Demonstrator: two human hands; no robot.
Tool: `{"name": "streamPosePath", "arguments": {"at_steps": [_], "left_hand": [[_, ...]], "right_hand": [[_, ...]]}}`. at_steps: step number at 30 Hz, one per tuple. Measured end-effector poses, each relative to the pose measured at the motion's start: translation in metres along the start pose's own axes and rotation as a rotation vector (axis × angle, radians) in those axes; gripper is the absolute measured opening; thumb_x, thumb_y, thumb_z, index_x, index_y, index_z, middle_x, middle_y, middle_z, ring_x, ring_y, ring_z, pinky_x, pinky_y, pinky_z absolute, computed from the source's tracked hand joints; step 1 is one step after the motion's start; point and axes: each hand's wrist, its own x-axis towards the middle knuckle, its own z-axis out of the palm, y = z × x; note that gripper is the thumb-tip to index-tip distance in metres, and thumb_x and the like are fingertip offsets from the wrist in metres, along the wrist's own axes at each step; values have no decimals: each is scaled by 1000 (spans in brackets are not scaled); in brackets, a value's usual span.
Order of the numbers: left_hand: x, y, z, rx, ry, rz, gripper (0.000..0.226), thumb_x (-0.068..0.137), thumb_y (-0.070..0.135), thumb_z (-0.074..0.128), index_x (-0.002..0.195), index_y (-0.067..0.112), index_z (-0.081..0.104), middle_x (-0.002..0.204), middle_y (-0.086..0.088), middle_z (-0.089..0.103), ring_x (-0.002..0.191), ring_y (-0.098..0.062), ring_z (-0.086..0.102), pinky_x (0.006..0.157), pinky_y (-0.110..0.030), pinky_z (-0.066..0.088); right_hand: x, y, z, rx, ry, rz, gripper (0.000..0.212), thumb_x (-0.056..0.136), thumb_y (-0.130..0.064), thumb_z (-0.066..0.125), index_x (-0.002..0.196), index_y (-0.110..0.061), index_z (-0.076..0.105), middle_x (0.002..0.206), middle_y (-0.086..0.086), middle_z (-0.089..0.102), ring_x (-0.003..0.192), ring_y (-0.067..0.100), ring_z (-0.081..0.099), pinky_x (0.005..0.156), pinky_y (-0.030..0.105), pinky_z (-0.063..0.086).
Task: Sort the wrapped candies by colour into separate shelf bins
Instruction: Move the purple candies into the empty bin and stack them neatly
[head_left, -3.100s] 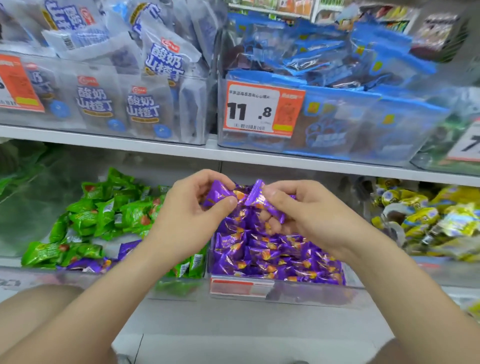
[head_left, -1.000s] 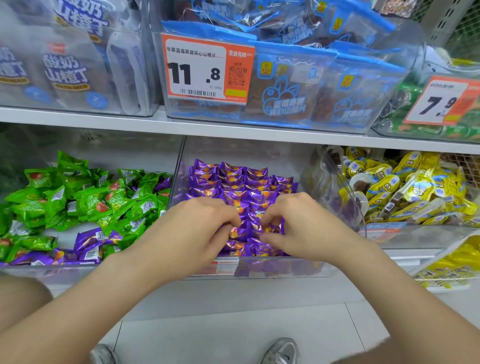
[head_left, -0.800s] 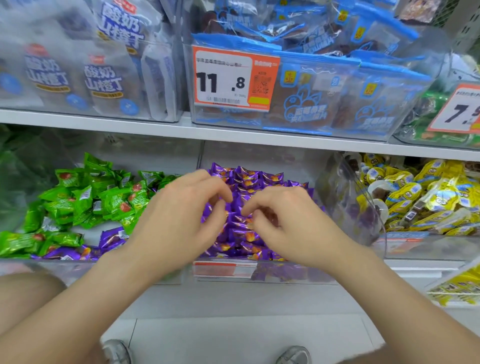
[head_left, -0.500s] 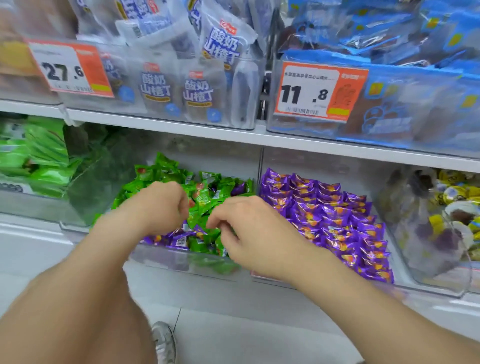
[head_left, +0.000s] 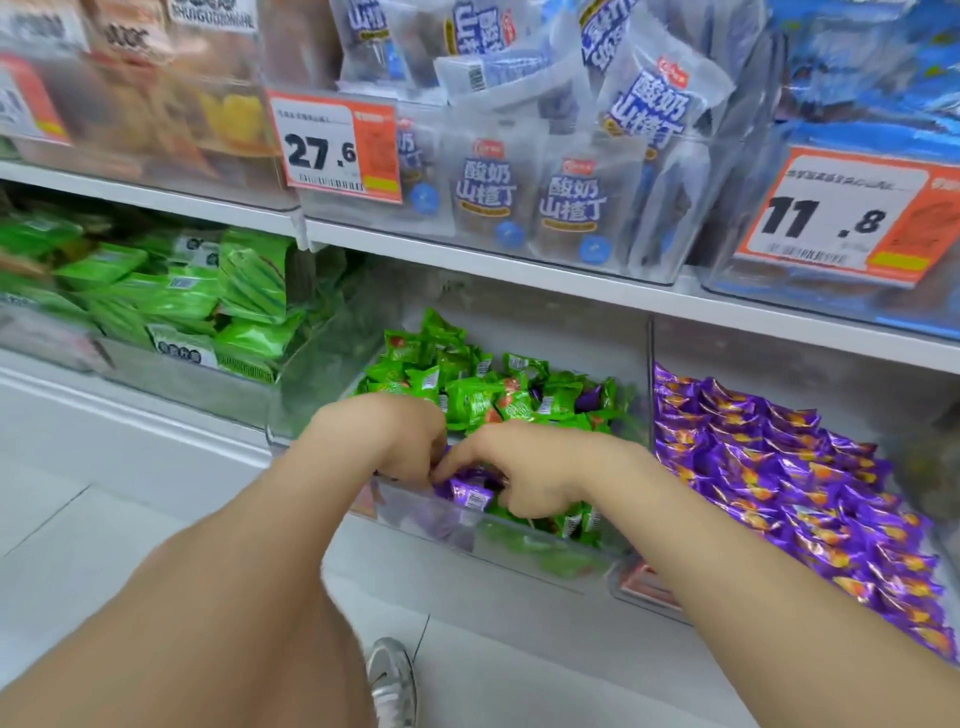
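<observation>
Two hands work at the front of a clear bin (head_left: 519, 548) on the lower shelf. It holds a heap of green candies (head_left: 483, 397), with a few stray purple candies (head_left: 470, 493) lying just behind its front wall. The left hand (head_left: 395, 441) has its fingers curled down onto these purple wrappers. The right hand (head_left: 524, 470) lies just beside it, forefinger stretched to the same spot and the other fingers bent; whether either hand actually grips a candy cannot be told. One stray shows a white barcode patch. The next bin to the right holds the purple heap (head_left: 779, 467), its wrappers marked with orange. To the left, another bin holds larger flat green packs (head_left: 171, 296). On the shelf above, clear pouches (head_left: 571, 200) read "酸奶山楂丁" in blue, beside an orange-and-white price tag (head_left: 340, 148) reading 27.6. A second tag (head_left: 831, 218) further right reads 11.8, in front of blue packets (head_left: 857, 78). A blurred label (head_left: 213, 18) at upper left seems to begin "SHUIGUO". Below, a grey shoe (head_left: 392, 680) stands on the pale floor.
</observation>
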Motion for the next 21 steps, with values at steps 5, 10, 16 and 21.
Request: {"name": "streamPosePath", "arguments": {"at_steps": [5, 10, 16, 21], "left_hand": [[6, 1, 4, -59, 38, 10, 29, 82, 38, 81, 103, 18, 78, 96, -6, 77, 90, -29, 73, 74, -36, 60], [4, 0, 4, -133, 115, 52, 22, 80, 36, 86, 88, 21, 72, 89, -2, 75, 87, -26, 72, 73, -35, 56], [-18, 5, -1, -281, 333, 125, 18, 87, 25, 75, 97, 23, 61, 95, 3, 66, 87, -20, 61, 69, -32, 48], [-38, 22, -3, -677, 499, 302, 36, 99, 15, 50, 122, 43, 54, 73, 1, 58, 55, -13, 46, 53, -27, 39]], "right_hand": [[11, 5, 4, 78, -22, -49, 47, 88, -8, 69, 128, -33, 70, 112, -8, 70, 95, 17, 62, 84, 32, 55], [11, 7, 4, 124, 155, 5, 16, 85, -23, 84, 100, -30, 80, 74, -11, 65, 67, 5, 58, 59, 21, 46], [-25, 11, -13, 245, 431, 136, 14, 93, -17, 71, 94, -30, 74, 89, -1, 73, 61, -2, 62, 65, 28, 51], [-63, 0, -18, 1053, 714, 266, 20, 103, -4, 58, 106, -13, 76, 98, 12, 78, 78, 21, 79, 72, 34, 61]]}}
